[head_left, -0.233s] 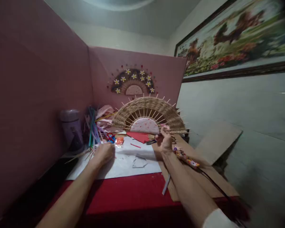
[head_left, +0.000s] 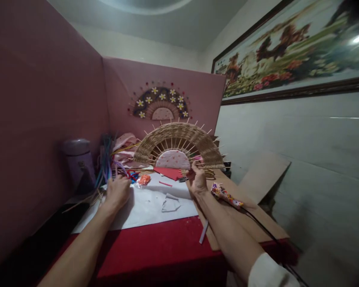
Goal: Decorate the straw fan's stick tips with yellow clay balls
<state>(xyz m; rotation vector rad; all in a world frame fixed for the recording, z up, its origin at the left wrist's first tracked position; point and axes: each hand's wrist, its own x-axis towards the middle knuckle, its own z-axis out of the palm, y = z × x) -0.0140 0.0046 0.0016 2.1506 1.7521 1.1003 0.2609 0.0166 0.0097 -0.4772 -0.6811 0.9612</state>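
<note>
Holding the woven fan point(head_left: 179, 145) upright by its lower right edge, the right hand point(head_left: 197, 181) is pinching the fan between thumb and fingers, closed firmly around the base of the weave. The fan is rising above and to the left of that grip, so most of its half-round body is standing clear of the hand, with the pale dotted centre piece point(head_left: 172, 159) sitting just left of the fingers and thin stick ends poking out around the rim. The fan's bottom edge is hovering just over the far part of the table, above a red sheet point(head_left: 167, 172).

The left hand point(head_left: 117, 192) is resting knuckles-up on the white paper point(head_left: 149, 207), fingers curled loosely toward the bundle of coloured strips point(head_left: 106, 165); whether it is actually gripping a strip cannot be told, as the fingertips are hidden. It is well apart from the fan.

A flower-patterned glue gun point(head_left: 225, 195) is lying on the brown cardboard point(head_left: 257, 227) just right of the right wrist, its dark cord trailing off toward the table edge. A small orange item point(head_left: 144, 179) and a scrap of cut paper point(head_left: 170, 204) are lying on the white sheet between the two hands. A lidded purple jar point(head_left: 76, 161) is standing at the left by the pink partition point(head_left: 48, 99), on which a finished fan with white flowers point(head_left: 160, 104) is hanging.
</note>
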